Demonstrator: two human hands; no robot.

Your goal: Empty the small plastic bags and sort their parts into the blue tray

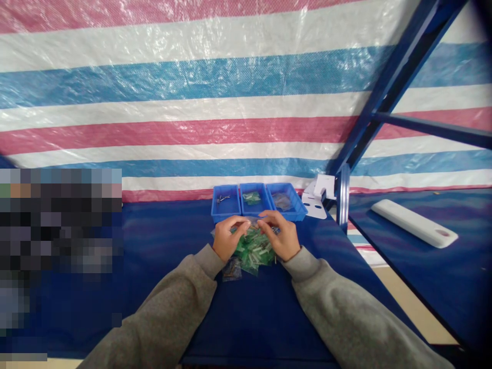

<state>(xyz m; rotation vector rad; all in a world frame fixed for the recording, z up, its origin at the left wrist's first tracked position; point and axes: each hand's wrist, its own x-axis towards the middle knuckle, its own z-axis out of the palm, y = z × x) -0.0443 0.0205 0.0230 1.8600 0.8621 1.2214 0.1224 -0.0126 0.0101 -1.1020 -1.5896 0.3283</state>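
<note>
My left hand [228, 237] and my right hand [282, 237] face each other, thumbs and fingertips pinched together. Between them they hold the edge of a small clear plastic bag [252, 220]; its contents are hard to make out. Below lies a pile of small plastic bags [255, 251] with green and whitish pieces in them. By the pile's lower left is a clear bag of small dark metal parts [231, 270].
Behind my hands, three blue bins stand side by side: a left bin [227, 209] with metal screws, a middle bin [251, 209] with green packets, and a right bin [296, 216] with clear bags. White cut-out card [317, 207] and a blue frame post [361, 133] stand right.
</note>
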